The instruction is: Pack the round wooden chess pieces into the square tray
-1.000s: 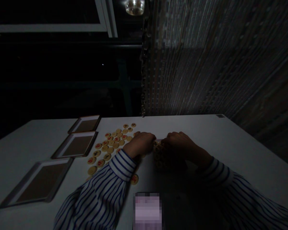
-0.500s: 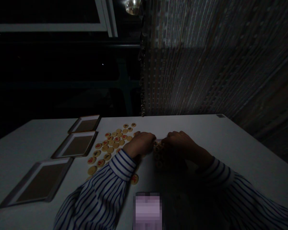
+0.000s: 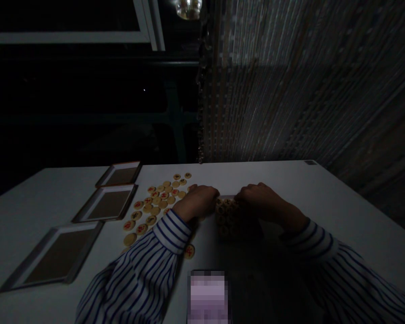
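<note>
A small box (image 3: 245, 234) in deep shadow stands in front of me with round wooden Chinese chess pieces (image 3: 227, 207) laid in rows at its left. My left hand (image 3: 200, 200) is closed, its fingertips at the box's far left corner, seemingly gripping the rim. At the far side of the box, further right, is my right hand (image 3: 265, 201), fingers curled and pressed together; whatever is in them is hidden. Left of the box many loose Chinese chess pieces (image 3: 155, 201) lie flat, some with red characters, some black, some plain side up. One red piece (image 3: 189, 251) lies apart beneath my left forearm.
Three shallow box lids or trays, a near one (image 3: 59, 254), a middle one (image 3: 104, 202) and a far one (image 3: 119, 174), line the left of the white table (image 3: 283, 173). A blurred-out phone-like object (image 3: 208, 297) is at the near edge. A string curtain (image 3: 256, 90) hangs behind.
My right hand has shifted slightly right along the box, baring more of the pieces inside. My left hand has stayed in place.
</note>
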Tool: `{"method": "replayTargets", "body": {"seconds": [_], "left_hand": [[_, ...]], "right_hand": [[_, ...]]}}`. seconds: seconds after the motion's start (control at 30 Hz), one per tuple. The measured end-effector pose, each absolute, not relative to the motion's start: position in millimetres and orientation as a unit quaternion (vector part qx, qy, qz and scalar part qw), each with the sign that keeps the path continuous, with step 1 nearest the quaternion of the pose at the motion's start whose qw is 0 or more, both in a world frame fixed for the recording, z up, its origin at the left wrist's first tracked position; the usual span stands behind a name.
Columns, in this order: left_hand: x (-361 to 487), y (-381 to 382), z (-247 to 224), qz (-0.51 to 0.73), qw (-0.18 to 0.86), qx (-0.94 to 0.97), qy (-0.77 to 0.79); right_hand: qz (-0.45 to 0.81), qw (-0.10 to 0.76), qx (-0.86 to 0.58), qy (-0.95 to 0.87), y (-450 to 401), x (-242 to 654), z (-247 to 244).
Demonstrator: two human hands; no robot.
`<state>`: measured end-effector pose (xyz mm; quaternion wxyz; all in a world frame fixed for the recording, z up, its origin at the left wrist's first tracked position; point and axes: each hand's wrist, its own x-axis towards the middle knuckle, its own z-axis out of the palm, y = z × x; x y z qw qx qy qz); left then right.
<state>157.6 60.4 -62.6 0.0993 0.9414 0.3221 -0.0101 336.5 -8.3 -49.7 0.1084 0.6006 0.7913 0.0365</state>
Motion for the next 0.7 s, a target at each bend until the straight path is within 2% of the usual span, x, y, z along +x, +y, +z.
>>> {"method": "replayTargets", "body": {"seconds": [0.47,0.7], "left_hand": [[158.1,59.6,-61.3,-0.021,0.09,0.942,0.323],[153.9,64.0,-60.2,0.022,0.096,0.935,0.342]], "right_hand": [[0.03,0.099,0.601,0.793,-8.0,336.6,-49.5],[0.074,0.065,0.618,0.78,-6.5,334.3,-45.0]]}}
